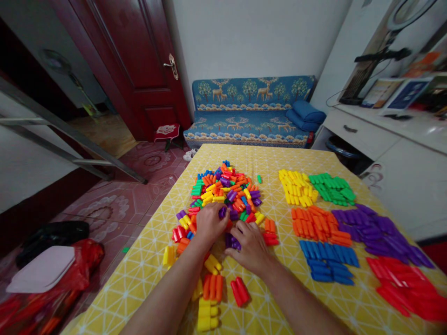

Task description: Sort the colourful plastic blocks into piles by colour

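Observation:
A mixed pile of coloured plastic blocks [225,193] lies on the yellow patterned tablecloth [272,160]. My left hand [209,222] rests at the pile's near edge, fingers curled around a purple block [222,212]. My right hand [249,245] sits just beside it, fingers closed over several purple blocks [231,242]. Loose orange, yellow and red blocks [213,287] lie between my forearms.
Sorted groups lie to the right: yellow [296,187], green [333,187], orange [316,224], purple [375,230], blue [330,260], red [407,286]. A blue sofa [251,111] stands beyond the table, a white cabinet [394,139] at right, a red bag [45,279] on the floor at left.

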The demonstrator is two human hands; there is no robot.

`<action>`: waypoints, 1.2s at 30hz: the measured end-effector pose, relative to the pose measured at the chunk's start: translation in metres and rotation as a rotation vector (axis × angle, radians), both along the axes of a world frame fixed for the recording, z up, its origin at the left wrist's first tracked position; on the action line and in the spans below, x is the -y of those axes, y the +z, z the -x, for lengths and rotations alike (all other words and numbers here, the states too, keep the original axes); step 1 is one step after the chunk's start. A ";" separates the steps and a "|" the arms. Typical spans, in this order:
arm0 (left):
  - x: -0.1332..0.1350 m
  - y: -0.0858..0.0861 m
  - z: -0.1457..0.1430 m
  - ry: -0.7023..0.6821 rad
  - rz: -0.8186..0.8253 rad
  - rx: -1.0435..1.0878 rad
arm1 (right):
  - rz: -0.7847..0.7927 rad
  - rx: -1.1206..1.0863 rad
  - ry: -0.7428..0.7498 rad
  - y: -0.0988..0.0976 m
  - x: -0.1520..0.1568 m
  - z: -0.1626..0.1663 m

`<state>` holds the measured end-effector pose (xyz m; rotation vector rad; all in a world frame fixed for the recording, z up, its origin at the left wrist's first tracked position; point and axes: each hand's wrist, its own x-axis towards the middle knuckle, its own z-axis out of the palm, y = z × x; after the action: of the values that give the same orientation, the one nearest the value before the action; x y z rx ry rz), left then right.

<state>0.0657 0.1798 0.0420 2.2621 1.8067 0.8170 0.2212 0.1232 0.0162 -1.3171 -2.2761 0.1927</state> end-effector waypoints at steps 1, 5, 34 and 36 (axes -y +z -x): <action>0.000 0.000 0.000 -0.009 0.003 0.001 | -0.006 0.022 -0.032 -0.002 -0.001 0.000; -0.001 -0.002 -0.001 -0.095 -0.008 -0.046 | -0.055 0.039 -0.222 -0.005 -0.010 -0.007; 0.013 0.009 -0.025 -0.304 0.937 1.604 | -0.191 -0.809 -0.191 0.001 -0.016 -0.013; 0.013 0.008 -0.025 -0.284 0.994 1.705 | -0.191 -0.743 -0.148 -0.001 -0.017 -0.012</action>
<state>0.0910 0.1669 0.0497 0.5475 0.6432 0.9121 0.2328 0.1399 0.0149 -1.0706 -1.5264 0.3373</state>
